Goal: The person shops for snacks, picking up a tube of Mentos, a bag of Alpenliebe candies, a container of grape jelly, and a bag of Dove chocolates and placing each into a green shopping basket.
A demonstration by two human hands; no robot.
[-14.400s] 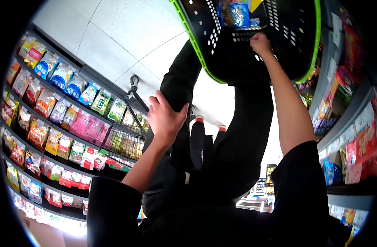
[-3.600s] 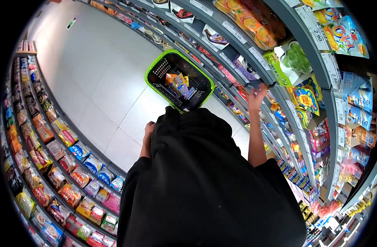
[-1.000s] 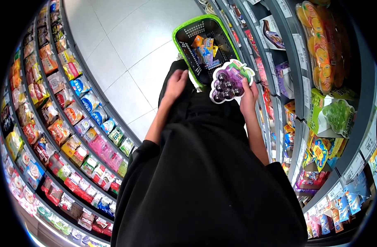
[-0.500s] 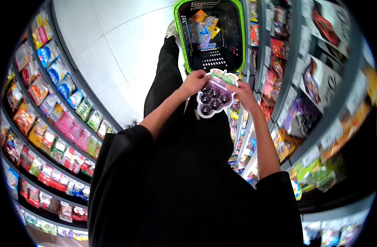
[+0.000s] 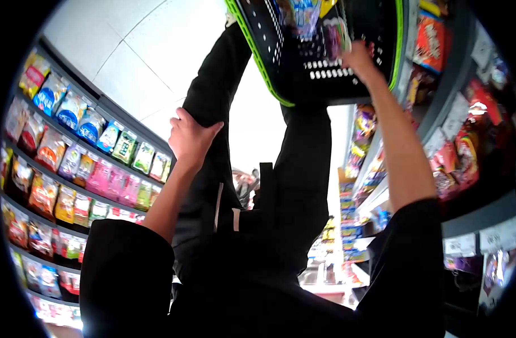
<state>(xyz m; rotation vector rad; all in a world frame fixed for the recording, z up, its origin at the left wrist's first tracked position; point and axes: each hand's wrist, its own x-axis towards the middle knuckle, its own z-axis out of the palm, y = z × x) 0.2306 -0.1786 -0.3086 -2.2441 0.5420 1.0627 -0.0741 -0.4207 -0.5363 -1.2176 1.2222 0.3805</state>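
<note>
My right hand (image 5: 359,58) reaches down inside a black shopping basket (image 5: 324,89) with a green rim. Its fingers are closed on the edge of a grape-shaped candy pack (image 5: 332,40), purple and blurred, low in the basket. Beside that pack lie blue and yellow candy packets (image 5: 304,17), partly cut off by the top of the view. My left hand (image 5: 190,138) rests against my black-trousered leg near the knee, holding nothing, with its thumb and fingers apart.
Shelves of bagged snacks (image 5: 72,110) curve along the left. On the right, another shelf (image 5: 466,222) carries price tags and colourful packets, close to my right arm. Pale floor tiles (image 5: 131,62) show between the left shelves and my leg.
The grape-shaped pack has gone from both hands in front of me down into the basket with my right hand. My left hand has let go and moved to my leg. The view has leaned closer.
</note>
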